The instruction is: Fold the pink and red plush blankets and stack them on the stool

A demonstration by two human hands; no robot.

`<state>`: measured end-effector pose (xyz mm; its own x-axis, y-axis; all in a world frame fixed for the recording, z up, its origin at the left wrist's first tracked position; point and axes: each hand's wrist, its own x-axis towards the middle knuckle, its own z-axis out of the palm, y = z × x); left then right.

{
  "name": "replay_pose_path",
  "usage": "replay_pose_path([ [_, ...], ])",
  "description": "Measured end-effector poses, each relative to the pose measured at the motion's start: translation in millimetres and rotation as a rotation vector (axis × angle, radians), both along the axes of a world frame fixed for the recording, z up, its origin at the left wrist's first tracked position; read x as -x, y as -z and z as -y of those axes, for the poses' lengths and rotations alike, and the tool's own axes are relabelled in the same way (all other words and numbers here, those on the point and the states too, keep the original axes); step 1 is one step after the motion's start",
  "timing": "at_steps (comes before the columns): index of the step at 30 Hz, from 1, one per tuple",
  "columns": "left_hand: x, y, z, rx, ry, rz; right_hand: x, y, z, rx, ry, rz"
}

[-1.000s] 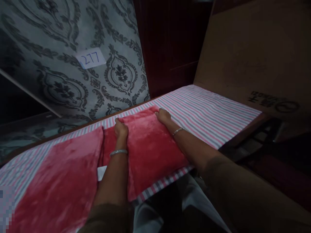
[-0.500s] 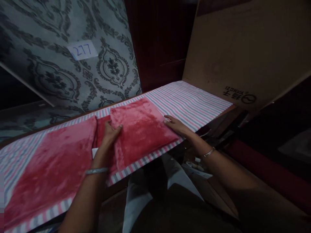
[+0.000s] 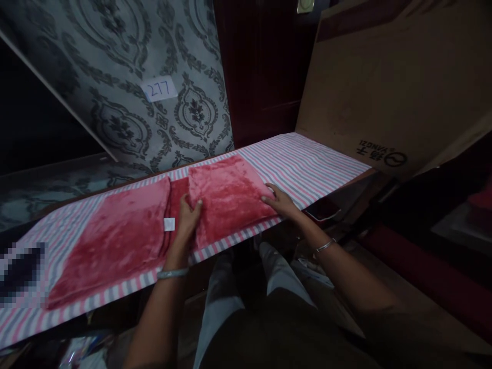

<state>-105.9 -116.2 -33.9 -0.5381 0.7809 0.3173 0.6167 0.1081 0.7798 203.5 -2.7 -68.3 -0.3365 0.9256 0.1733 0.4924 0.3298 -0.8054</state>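
Note:
A red plush blanket [image 3: 226, 195] lies folded on a long striped cloth, its right-hand panel between my two hands. My left hand [image 3: 189, 218] is closed at that panel's left edge, thumb on top and the other fingers partly hidden. On the opposite side, my right hand [image 3: 282, 201] grips the right edge, thumb and fingers curled at the border. Further left lies another folded plush section [image 3: 123, 220], with a white label [image 3: 169, 224] at its right edge. A lower strip of red plush shows between the two sections.
The striped pink, grey and white cloth [image 3: 307, 159] covers a narrow table. A large cardboard sheet [image 3: 384, 87] stands at the right end. Behind is a patterned panel [image 3: 196, 110] bearing a paper marked 277 [image 3: 159, 89]. A dark flat object [image 3: 323, 210] sits below the table's right edge.
The view has shifted, so the table and blanket appear further right and more of the left end shows. The white label is now fully visible. Both hands stay at the panel's edges.

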Motion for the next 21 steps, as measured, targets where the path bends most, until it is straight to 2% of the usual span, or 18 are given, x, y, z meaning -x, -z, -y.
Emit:
replay_pose_path([
  [4, -27, 5.2, 28, 0.084, 0.001, -0.043, -1, -3, 9, -0.029, -0.036, 0.009],
  [8, -43, 3.6, 34, 0.149, -0.062, -0.115, 3, -5, 15, -0.09, 0.003, 0.082],
  [17, -29, 3.0, 39, 0.168, -0.083, -0.137, 1, -3, 18, -0.094, 0.049, 0.101],
  [19, -28, -2.5, 41, 0.138, -0.132, -0.216, 2, -9, 21, -0.149, 0.068, 0.163],
  [21, -32, -11.6, 41, 0.099, -0.167, -0.361, 11, -22, 26, -0.269, 0.066, 0.239],
])
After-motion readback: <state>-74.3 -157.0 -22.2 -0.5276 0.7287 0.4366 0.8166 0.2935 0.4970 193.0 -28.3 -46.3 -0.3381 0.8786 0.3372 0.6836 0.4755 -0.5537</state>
